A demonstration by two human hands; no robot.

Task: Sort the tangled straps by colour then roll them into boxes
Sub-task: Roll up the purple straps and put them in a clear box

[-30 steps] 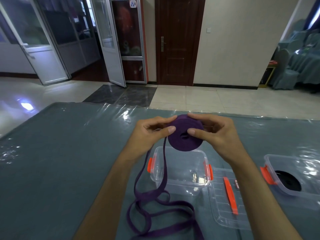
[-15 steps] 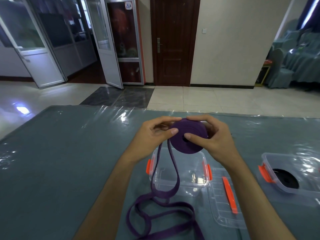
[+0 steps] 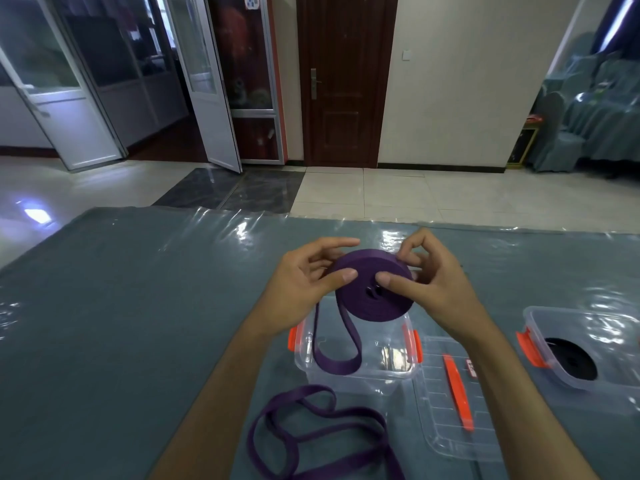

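Nearest me, loose loops of purple strap (image 3: 322,431) trail over the table (image 3: 121,323). Above the clear box (image 3: 356,355), my left hand (image 3: 304,285) and right hand (image 3: 436,285) both pinch the purple roll (image 3: 374,289). Beside it lies a lid (image 3: 450,403) whose small label (image 3: 471,368) is too blurred to read.

L hand (image 3: 298,285) + R hand (image 3: 440,289) grip purple strap roll (image 3: 372,299) | over clear box (image 3: 353,368) | tail loose on table (image 3: 121,323)

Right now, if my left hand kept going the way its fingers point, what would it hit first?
The purple strap roll: the left hand points right, its fingertips already on the roll's edge. Beyond it is the right hand, gripping the other side.
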